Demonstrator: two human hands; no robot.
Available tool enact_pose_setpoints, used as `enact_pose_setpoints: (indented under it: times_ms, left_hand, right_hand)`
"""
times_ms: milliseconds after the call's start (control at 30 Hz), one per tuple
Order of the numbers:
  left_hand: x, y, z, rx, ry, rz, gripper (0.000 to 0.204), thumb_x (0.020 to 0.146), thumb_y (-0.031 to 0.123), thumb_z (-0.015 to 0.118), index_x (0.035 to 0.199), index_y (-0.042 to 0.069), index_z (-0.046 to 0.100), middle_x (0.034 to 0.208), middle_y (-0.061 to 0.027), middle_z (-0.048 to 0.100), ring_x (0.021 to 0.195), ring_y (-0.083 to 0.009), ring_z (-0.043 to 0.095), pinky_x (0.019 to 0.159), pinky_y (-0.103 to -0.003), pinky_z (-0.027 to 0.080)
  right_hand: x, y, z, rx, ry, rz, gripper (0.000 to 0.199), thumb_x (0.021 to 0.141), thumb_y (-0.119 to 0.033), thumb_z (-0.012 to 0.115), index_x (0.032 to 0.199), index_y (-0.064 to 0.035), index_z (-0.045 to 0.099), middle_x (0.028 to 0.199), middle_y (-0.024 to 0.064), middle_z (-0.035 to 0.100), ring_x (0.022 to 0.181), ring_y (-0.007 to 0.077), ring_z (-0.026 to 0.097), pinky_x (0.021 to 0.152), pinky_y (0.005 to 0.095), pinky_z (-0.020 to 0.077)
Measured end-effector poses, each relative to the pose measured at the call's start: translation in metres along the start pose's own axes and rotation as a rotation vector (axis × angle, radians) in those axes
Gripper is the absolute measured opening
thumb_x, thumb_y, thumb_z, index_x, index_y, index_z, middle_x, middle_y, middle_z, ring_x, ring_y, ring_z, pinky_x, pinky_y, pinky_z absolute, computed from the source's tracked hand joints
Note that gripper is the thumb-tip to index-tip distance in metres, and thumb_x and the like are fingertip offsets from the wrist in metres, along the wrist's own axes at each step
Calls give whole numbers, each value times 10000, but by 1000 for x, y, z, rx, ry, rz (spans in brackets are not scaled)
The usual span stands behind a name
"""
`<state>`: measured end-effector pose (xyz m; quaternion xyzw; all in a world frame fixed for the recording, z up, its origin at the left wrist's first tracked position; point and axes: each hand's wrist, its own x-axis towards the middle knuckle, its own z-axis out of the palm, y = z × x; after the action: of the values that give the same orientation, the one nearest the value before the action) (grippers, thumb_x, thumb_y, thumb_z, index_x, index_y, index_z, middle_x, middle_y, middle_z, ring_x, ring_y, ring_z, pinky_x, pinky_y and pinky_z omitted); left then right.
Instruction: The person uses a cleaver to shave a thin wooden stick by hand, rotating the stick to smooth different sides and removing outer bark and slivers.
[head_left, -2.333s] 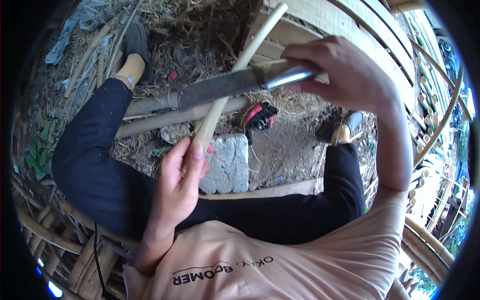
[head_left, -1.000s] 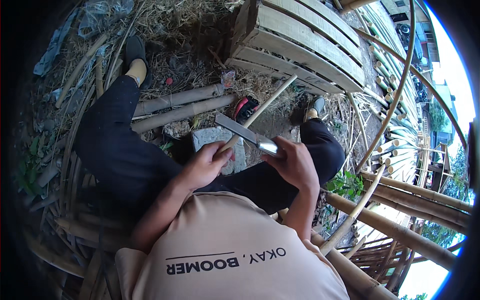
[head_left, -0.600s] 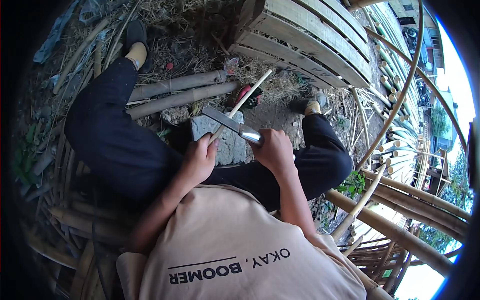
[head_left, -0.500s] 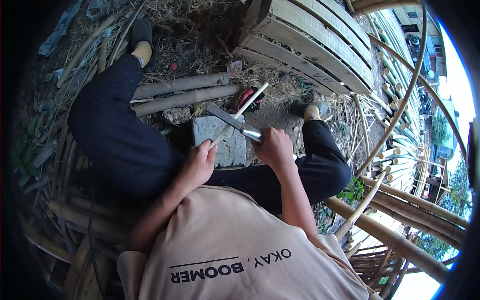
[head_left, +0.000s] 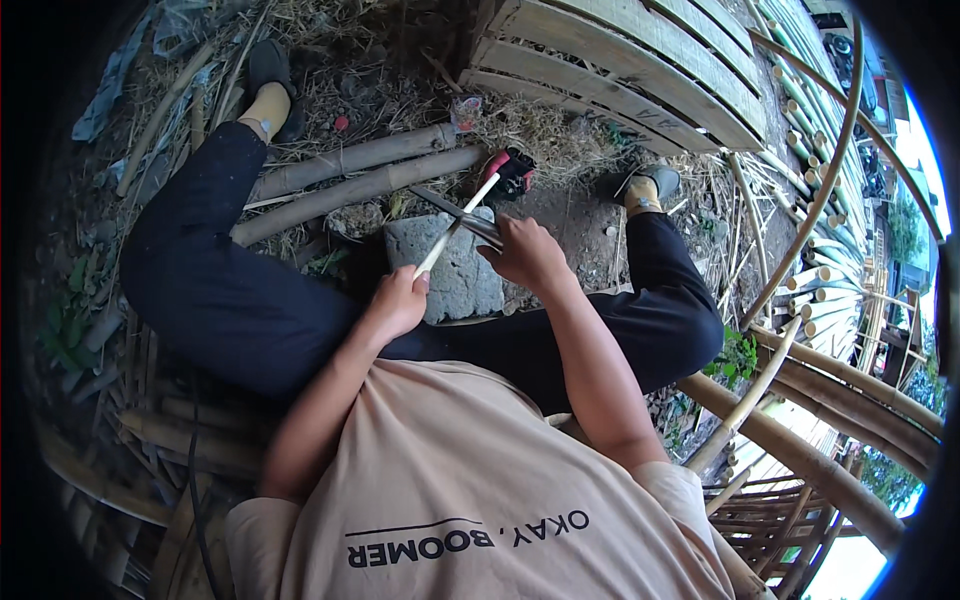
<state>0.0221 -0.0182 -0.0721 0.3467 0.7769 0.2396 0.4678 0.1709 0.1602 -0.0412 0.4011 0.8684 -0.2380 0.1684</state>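
My left hand [head_left: 400, 302] is closed round the near end of a thin pale stick [head_left: 437, 250], which slants up and away to the right. My right hand [head_left: 528, 250] grips the handle of a long-bladed knife [head_left: 447, 207]. Its flat dark blade lies across the stick, so the two form an X above a grey stone block [head_left: 470, 285]. Beyond the stick's far end lies a red and black object [head_left: 513, 172], whose kind I cannot make out.
Two bamboo poles [head_left: 350, 198] lie on the ground ahead of the block. A slatted wooden crate [head_left: 615, 75] stands at the far right. Cut bamboo poles [head_left: 830, 290] are stacked farther right, near a bamboo rail [head_left: 800, 465]. My bent legs flank the block.
My right hand and the knife have moved slightly away from me and left, toward the stick's far end. The stick is now tilted a little differently, its far end lower left.
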Motion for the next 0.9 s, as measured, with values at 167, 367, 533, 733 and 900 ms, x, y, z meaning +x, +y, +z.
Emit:
enact_pose_setpoints:
  times_ms: [167, 367, 533, 733, 900]
  left_hand:
    - [21, -6, 11, 5, -49, -128, 347, 1005, 288, 512, 957, -24, 656, 945, -273, 679, 922, -431, 656, 806, -505, 498]
    - [12, -16, 14, 88, 60, -67, 344, 1016, 277, 489, 978, -32, 634, 946, -279, 672, 915, -451, 659, 801, -496, 504]
    - [6, -13, -2, 210, 10, 4, 326, 1013, 248, 487, 981, -54, 604, 991, -316, 660, 974, -476, 639, 862, -532, 500]
    - [7, -11, -2, 137, -74, -95, 350, 1006, 241, 485, 954, -76, 624, 965, -328, 665, 941, -486, 650, 875, -552, 502]
    - [15, -16, 4, 305, 15, 25, 405, 1024, 269, 455, 961, -84, 641, 864, -324, 669, 841, -482, 672, 807, -540, 530]
  right_hand:
    - [18, -5, 9, -49, -103, 1, 404, 835, -400, 740, 980, -29, 673, 940, 206, 715, 892, 399, 710, 767, 488, 585]
    - [21, 4, 21, 52, -103, -30, 416, 845, -431, 725, 942, -27, 704, 933, 220, 716, 875, 412, 704, 787, 490, 574]
    - [14, 2, 18, 100, -125, -68, 486, 841, -495, 717, 927, -16, 708, 915, 252, 706, 860, 425, 698, 783, 493, 572]
    - [-4, -32, 2, -87, -179, -52, 514, 820, -496, 739, 953, -1, 700, 923, 217, 724, 898, 386, 719, 786, 460, 595]
    - [-2, -10, 10, -169, -152, -131, 391, 869, -354, 716, 1067, -20, 663, 930, 193, 722, 889, 359, 725, 743, 446, 599]
